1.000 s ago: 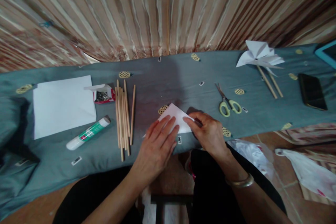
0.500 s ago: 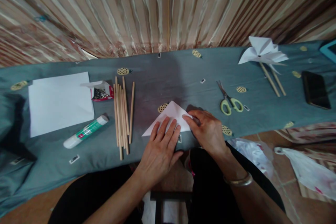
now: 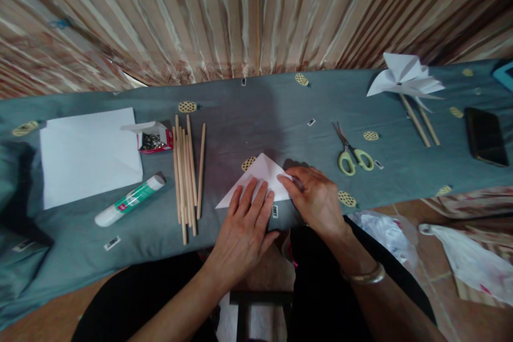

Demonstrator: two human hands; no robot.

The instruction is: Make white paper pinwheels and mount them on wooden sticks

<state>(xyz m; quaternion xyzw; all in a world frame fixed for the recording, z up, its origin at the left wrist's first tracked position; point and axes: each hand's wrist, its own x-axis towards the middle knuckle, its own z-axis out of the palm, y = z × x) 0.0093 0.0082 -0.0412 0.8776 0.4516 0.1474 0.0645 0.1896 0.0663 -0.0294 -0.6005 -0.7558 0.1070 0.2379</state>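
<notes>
A white sheet of paper (image 3: 262, 168), folded into a triangle with its peak pointing away from me, lies on the cloth in front of me. My left hand (image 3: 244, 224) rests flat on its lower middle, fingers stretched out. At the triangle's right corner, my right hand (image 3: 312, 195) pinches the paper between thumb and curled fingers; the corner itself is hidden. To the right lie scissors (image 3: 348, 152) with light green handles, blades partly apart. Several wooden sticks (image 3: 186, 176) lie to the left of the paper.
On the left are a stack of white paper (image 3: 90, 157), a glue stick (image 3: 130, 200) and a small red box (image 3: 154, 139) of metal pins. Paper pinwheels (image 3: 403, 80) on sticks and a dark phone (image 3: 486, 136) lie at right. A pleated curtain (image 3: 256, 16) hangs along the table's far edge.
Both hands stay in the same place on the folded paper. The view has shifted very slightly; nothing else has visibly moved.
</notes>
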